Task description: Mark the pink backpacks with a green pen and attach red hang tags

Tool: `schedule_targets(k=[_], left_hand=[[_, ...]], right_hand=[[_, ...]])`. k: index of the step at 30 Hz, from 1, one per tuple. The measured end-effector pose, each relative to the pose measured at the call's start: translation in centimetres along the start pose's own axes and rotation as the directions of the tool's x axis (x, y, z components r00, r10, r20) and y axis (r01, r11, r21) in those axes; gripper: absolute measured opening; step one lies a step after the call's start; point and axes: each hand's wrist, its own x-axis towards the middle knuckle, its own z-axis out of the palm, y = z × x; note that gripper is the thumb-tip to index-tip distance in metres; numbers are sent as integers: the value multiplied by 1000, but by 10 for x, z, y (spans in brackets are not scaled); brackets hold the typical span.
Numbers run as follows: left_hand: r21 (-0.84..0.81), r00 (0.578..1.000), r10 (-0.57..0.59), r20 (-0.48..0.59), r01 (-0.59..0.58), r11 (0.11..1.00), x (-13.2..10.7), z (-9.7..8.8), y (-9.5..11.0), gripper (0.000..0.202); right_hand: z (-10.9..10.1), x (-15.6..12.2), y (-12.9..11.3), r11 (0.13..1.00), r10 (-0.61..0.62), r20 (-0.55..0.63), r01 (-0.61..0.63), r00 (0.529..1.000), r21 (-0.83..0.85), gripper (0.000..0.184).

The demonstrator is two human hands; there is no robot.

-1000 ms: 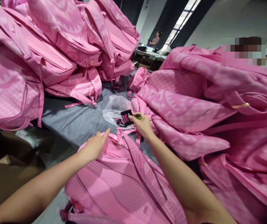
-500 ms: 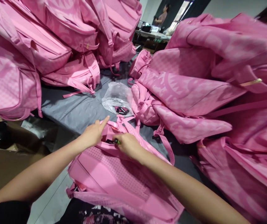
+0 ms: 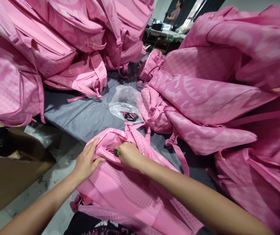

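A pink backpack (image 3: 120, 195) lies in front of me, its perforated back panel upward and its top opening facing away. At the left of that opening my left hand (image 3: 87, 163) holds the fabric rim, fingers on the far side and thumb on the near side. My right hand (image 3: 130, 156) is closed round a tool with a black and green handle (image 3: 116, 152) at the opening; the tool's working end is hidden inside the bag. Just beyond stands a clear plastic bag (image 3: 123, 98) with small black and pink pieces (image 3: 130, 116) in it.
Pink backpacks (image 3: 56, 62) are piled at the left, and more pink backpacks (image 3: 203, 94) at the right. Grey cloth (image 3: 68, 111) covers the table. A cardboard box (image 3: 14, 176) stands on the floor at left. A person (image 3: 175, 13) is in the background.
My left hand has moved left and down along the rim, from a pointing pose to a hold on the fabric. My right hand has shifted slightly left, the tool deeper in the opening.
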Motion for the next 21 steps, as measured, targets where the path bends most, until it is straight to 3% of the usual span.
schedule_targets(k=[6, 10, 15, 21], left_hand=[[48, 999, 16, -46, -14, 999, 0, -1, -2, 71], [41, 998, 39, -55, -37, 998, -1, 2, -6, 76], [74, 970, 158, -182, -147, 986, -2, 11, -14, 84], [104, 962, 182, -205, -163, 981, 0, 14, -16, 83]], right_hand=[[5, -11, 2, 973, 110, -99, -87, 989, 211, 27], [11, -11, 4, 959, 55, -161, -7, 985, 284, 37], [5, -7, -3, 995, -24, -71, 30, 997, 91, 15], [-8, -4, -12, 974, -124, 72, 135, 990, -180, 20]])
